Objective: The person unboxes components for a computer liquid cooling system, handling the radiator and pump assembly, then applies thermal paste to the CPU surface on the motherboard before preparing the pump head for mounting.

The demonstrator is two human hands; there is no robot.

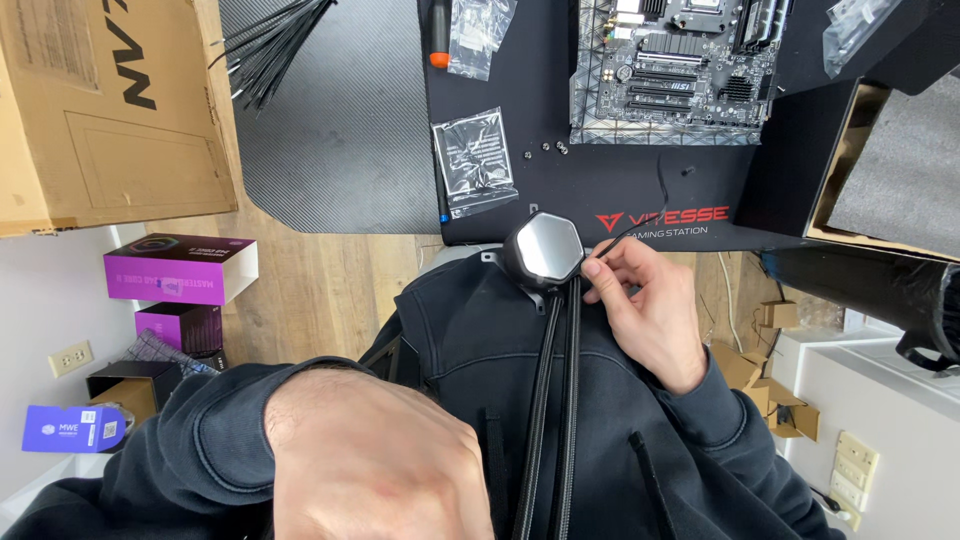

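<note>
Nearest the camera, at about seven o'clock in the view, the left hand [375,470] fills the lower frame with its back turned up; its fingers curl under and out of sight, so I cannot tell whether it holds anything. Just beyond, at the centre, the hexagonal cooler pump head [543,250] with its glossy grey cap rests against the dark hoodie [470,330] at the near edge of the worktop [330,130]. Two braided black tubes [557,400] run from it straight down toward six o'clock, side by side across the hoodie. At three o'clock of the pump head, touching its side, the right hand [650,310] pinches a thin black cable [655,195] between thumb and forefinger, the other fingers loosely folded; the cable climbs toward twelve o'clock over the black desk mat [560,190]. Farther out on that mat, at eleven o'clock of the pump head, lies a small clear bag of parts [473,160], with a few loose screws [545,148] just beside it. Beyond those, at one o'clock, the motherboard [675,75] lies flat. A second clear bag [478,35] and an orange-tipped tool [439,30] sit at the far edge, and a bundle of black cable ties [270,45] fans out at eleven o'clock. A cardboard box [100,110] stands far left, with purple boxes [180,270] lower down at nine o'clock.
</note>
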